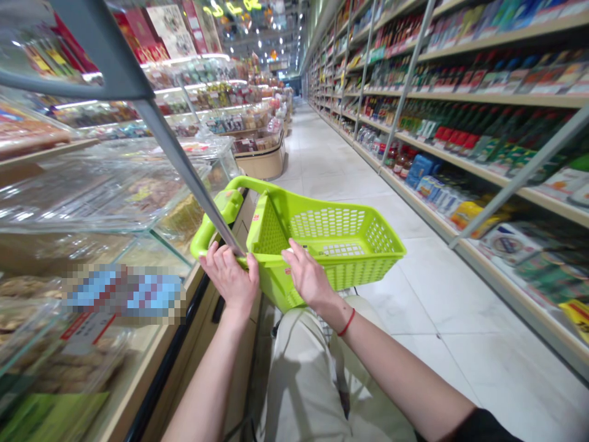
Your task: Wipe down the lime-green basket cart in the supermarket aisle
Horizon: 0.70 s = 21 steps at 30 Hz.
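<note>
At nine o'clock stands a glass display case (154, 344), which the green basket (354, 270), at twelve, might scrape if pushed unevenly. At eleven, the left hand (232, 276) curls, nearly closed, over the basket's handle end; at twelve, the right hand (309, 273) has half-bent fingers at its near side, grip impossible to tell. Shelving (501, 98) lines two o'clock.

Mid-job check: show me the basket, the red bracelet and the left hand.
Basket (352, 272): head view, on its near side wall.
Bracelet (346, 323): head view, on the middle of the red band.
Left hand (234, 279): head view, on the back of the hand.
</note>
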### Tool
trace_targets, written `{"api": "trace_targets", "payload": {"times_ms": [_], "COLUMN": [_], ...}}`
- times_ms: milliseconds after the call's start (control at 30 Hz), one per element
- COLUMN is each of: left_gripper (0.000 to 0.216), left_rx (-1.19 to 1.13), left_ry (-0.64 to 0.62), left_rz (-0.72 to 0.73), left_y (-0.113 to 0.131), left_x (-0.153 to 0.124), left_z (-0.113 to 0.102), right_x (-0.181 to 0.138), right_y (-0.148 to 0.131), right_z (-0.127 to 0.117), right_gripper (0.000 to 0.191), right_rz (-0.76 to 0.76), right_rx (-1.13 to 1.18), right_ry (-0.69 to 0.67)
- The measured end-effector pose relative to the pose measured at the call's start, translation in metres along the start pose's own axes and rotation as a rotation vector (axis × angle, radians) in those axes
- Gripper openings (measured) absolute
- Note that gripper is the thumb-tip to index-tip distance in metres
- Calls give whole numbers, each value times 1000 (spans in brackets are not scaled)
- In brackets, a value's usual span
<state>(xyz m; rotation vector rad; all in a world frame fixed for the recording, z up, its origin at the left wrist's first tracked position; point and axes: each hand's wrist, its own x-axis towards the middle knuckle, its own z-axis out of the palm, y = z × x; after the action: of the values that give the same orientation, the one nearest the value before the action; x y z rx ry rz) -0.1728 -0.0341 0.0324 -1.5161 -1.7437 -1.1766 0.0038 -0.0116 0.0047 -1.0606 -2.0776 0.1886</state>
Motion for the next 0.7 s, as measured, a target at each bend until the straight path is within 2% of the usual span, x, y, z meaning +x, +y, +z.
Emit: {"api": "trace_targets", "payload": {"times_ms": [133, 300, 433, 700], "left_gripper": [18, 18, 17, 16], "left_rx": [-11, 0, 15, 23], "left_ry": [-6, -22, 11, 10], "left_rz": [-7, -10, 16, 16], "left_y": [-1, -2, -2, -1], "left_x": [1, 2, 2, 3], "left_z": [-1, -1, 0, -1], "right_x": [2, -14, -19, 0], "right_y": [-10, 14, 26, -7], "right_z": [3, 1, -4, 10], "right_gripper": [47, 53, 54, 55], "right_rz": [-59, 14, 47, -51], "right_rx": [-88, -167, -184, -123], "right_ry": [-35, -21, -11, -26]}}
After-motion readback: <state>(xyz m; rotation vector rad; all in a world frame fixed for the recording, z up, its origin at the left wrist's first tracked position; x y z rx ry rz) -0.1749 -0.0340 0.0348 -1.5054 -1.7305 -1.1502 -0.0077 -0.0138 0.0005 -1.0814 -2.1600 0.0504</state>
